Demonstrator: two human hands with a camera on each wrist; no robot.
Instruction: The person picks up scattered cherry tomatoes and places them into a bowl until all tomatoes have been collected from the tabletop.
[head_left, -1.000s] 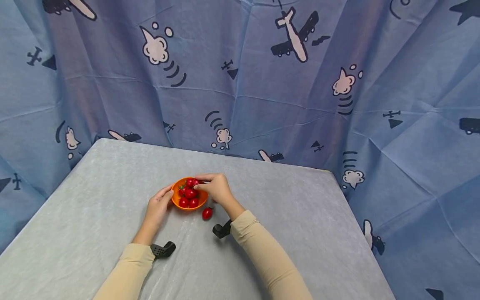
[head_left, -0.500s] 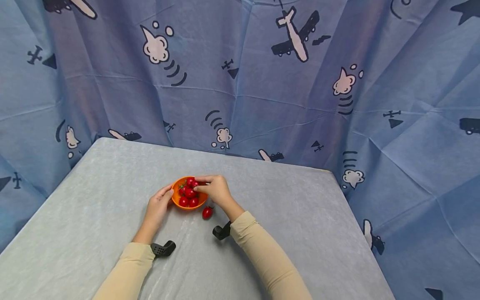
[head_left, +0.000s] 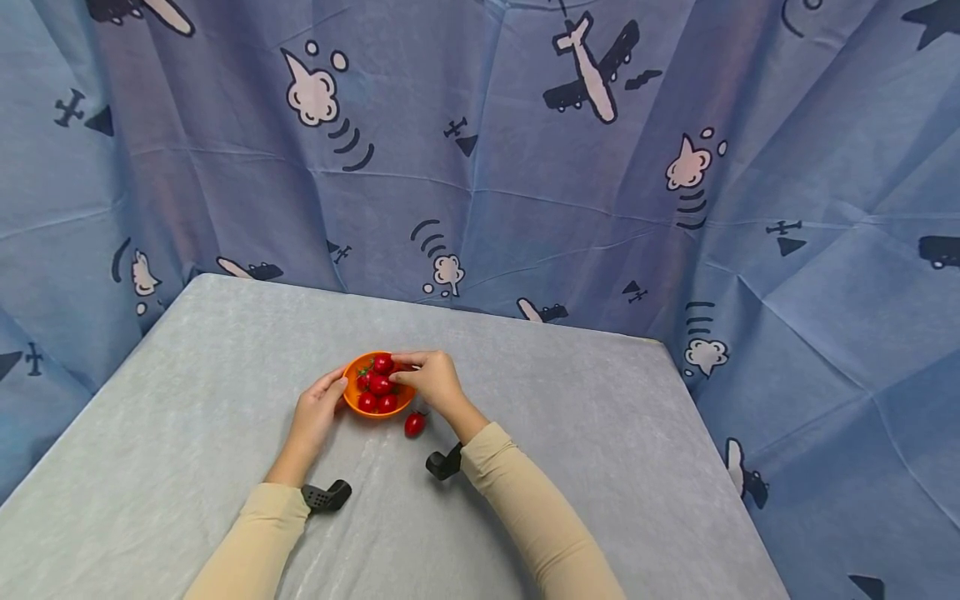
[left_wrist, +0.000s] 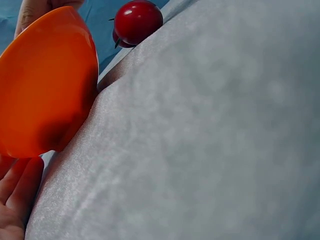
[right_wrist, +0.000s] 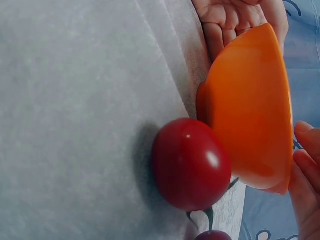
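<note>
- Left hand (head_left: pixel 318 412) is cupping the orange bowl (head_left: pixel 362 402) at its 9 o'clock side; the fingers are lying nearly straight against the wall, not wrapping it. The left wrist view shows fingertips under the bowl's curve.
- Right hand (head_left: pixel 433 379) is hovering at the bowl's 3 o'clock rim with curled fingers, thumb and forefinger drawn together. A second ago a tomato sat at those tips; now I cannot tell whether anything is between them.
- The pile of tomatoes (head_left: pixel 378 385) in the bowl is looking slightly resettled compared with the earlier frames, so one has probably just been dropped in.
- One loose tomato (head_left: pixel 414 424) is sitting on the grey table (head_left: pixel 187 400) at the bowl's 5 o'clock, close to its base and unmoved since a second ago. The right wrist view hints at another behind it.
- Judgement: the loading is nearly finished.
</note>
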